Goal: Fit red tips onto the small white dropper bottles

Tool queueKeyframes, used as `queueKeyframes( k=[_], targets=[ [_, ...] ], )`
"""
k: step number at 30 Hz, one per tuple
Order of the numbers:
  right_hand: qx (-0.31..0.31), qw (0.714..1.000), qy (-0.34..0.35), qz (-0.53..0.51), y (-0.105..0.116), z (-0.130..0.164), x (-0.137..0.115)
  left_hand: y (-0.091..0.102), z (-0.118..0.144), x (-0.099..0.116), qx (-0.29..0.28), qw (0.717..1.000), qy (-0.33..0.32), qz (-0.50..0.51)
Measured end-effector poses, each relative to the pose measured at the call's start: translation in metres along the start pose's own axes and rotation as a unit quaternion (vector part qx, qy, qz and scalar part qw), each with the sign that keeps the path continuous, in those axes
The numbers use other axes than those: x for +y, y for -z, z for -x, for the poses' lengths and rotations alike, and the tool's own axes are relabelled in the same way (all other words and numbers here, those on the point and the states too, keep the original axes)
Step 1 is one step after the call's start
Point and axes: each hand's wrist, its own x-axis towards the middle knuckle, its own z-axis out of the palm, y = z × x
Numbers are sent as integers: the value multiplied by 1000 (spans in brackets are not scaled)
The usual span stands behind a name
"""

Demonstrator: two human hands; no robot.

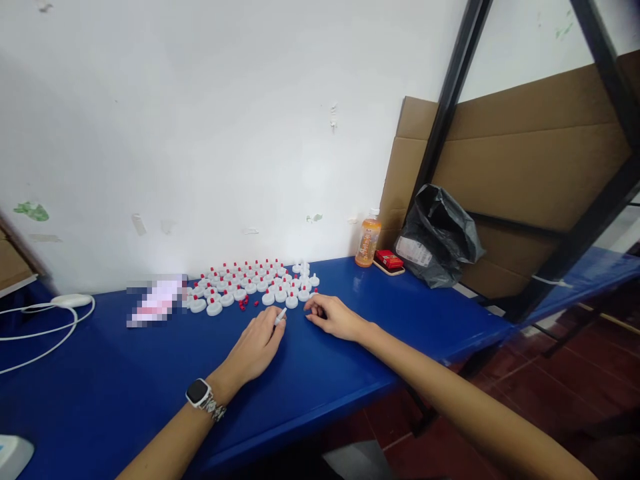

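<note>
Resting on blue table (150, 380), left hand (257, 347) is seen with fingers closed on small white part (281, 316), pinched at fingertips. Right hand (334, 316) is laid flat just beside, fingers spread narrow, nothing held; fingertips touch table near white caps (250, 283). Caps with red tips are grouped in rows ahead of both hands. Loose red pieces (244, 305) lie at front of group. Orange bottle (368, 241) is stood near wall, well apart.
</note>
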Motion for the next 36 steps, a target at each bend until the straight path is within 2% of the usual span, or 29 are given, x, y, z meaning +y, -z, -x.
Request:
queueKeyframes(
  k=[8,13,16,20,22,24,27,29,32,36],
  targets=[
    [41,998,11,49,-4,0,7,-1,-3,1,-3,1000,-10,-3],
    [75,995,-14,64,-2,2,8,1,-4,2,-4,1000,-16,-17],
    [67,996,-30,57,1,5,9,1,-3,1,-5,1000,-19,-19],
    [60,997,-20,45,3,7,5,0,-3,1,1,1000,-23,-20],
    [76,997,-25,8,0,4,0,0,-3,1,4,1000,-24,-16],
    [101,990,-47,-90,-7,-6,-6,0,-3,2,7,1000,-25,-14],
    [139,951,-72,-267,-24,-28,-16,1,-2,1,19,1000,-21,-7],
    [157,925,-81,-337,-35,-43,-23,3,0,-2,32,999,-16,6],
    [152,909,-88,-379,-49,-58,-33,4,3,-9,47,998,-5,33],
    [131,910,-80,-386,-57,-61,-40,4,5,-17,48,997,12,51]
  ],
)
